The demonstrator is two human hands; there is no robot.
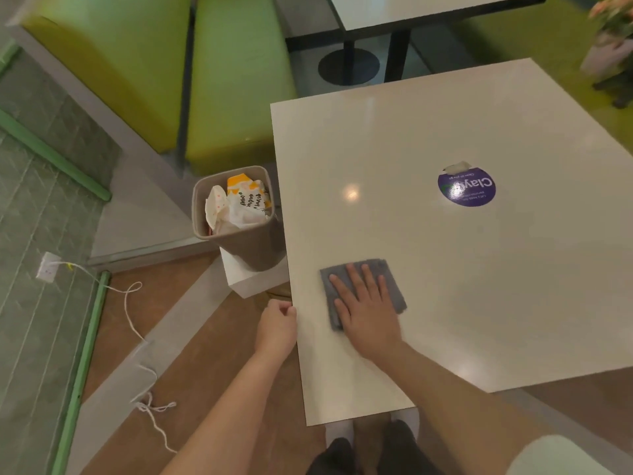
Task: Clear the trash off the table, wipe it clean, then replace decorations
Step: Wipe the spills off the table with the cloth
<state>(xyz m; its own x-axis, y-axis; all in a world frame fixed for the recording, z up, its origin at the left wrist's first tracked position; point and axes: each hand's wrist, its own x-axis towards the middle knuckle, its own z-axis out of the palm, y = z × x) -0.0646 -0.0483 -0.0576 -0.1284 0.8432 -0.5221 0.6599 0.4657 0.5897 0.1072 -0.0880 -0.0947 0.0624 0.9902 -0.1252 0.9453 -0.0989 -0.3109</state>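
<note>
1. The grey cloth (363, 291) lies flat on the bench (445, 269), near the left edge and close to me.
2. My right hand (368, 308) sits on top of the cloth. The fingers (366, 279) are spread out and flat, pressing it down. They do not pinch it.
3. My left hand (277, 323) is at the left edge of the bench. Its fingers are curled in, loosely closed, right by the edge. I cannot tell if they hold anything.
4. The trash is off the bench. It sits in the brown bin (239, 217) just beside the left edge, full of paper wrappers (239, 204).
5. A round purple sticker (467, 186) is stuck on the bench, well apart from the cloth.
6. I think I am in the wiping step now. To do it well, I should keep my palm flat, push in long rows, and let each row overlap the last.
7. I should reach the far side and the corners too, and go over the sticker gently.
8. A pot of flowers (609, 46) waits past the far right corner. I think it goes back on the bench later.
</note>
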